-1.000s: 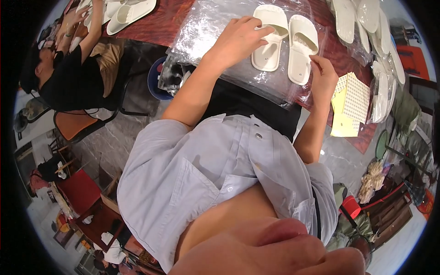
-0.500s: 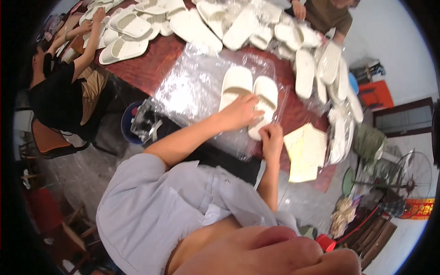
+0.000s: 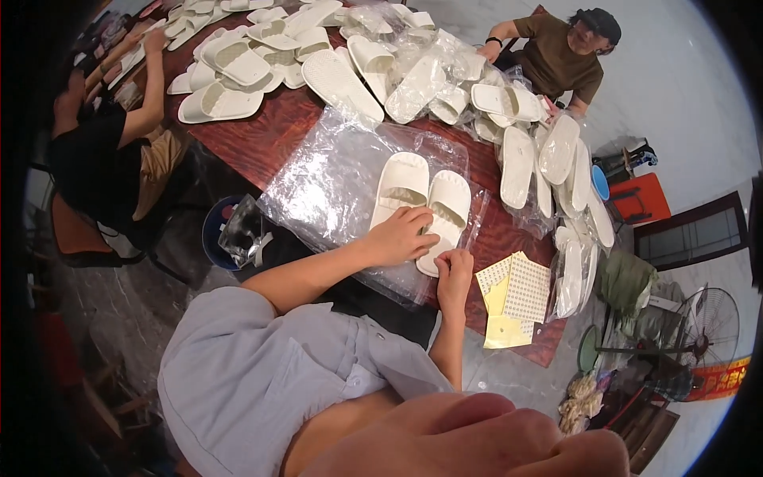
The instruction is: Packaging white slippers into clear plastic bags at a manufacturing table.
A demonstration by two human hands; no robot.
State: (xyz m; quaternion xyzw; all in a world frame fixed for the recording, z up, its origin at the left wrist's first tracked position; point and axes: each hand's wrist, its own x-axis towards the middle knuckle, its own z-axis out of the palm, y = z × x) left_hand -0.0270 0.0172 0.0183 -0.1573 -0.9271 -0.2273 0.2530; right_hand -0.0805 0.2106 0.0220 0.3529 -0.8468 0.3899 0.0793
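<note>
A pair of off-white slippers lies side by side before me, the left slipper (image 3: 403, 181) slightly farther off than the right slipper (image 3: 450, 199). Beneath them is a stack of clear plastic bags (image 3: 314, 179). My left hand (image 3: 400, 236) rests across the pair, its fingers somewhat apart and their tips on the right slipper's footbed. At the heel of that slipper my right hand (image 3: 455, 274) has its thumb and fingers pinched together. Whether they grip the heel edge, the plastic or something small is hidden. Yellow-backed sticker sheets (image 3: 520, 290) lie just right of my right hand.
Loose slippers (image 3: 230, 67) are piled along the far side of the red-brown table (image 3: 238, 151); bagged slippers (image 3: 568, 270) lie along its right. One person sits across, another at the left. A blue bin (image 3: 214, 230) stands left on the floor, a fan (image 3: 703, 342) at right.
The view has tilted, so the table sits lower and the person across shows more fully. My hands stay at the same slippers, with little visible shift against them.
</note>
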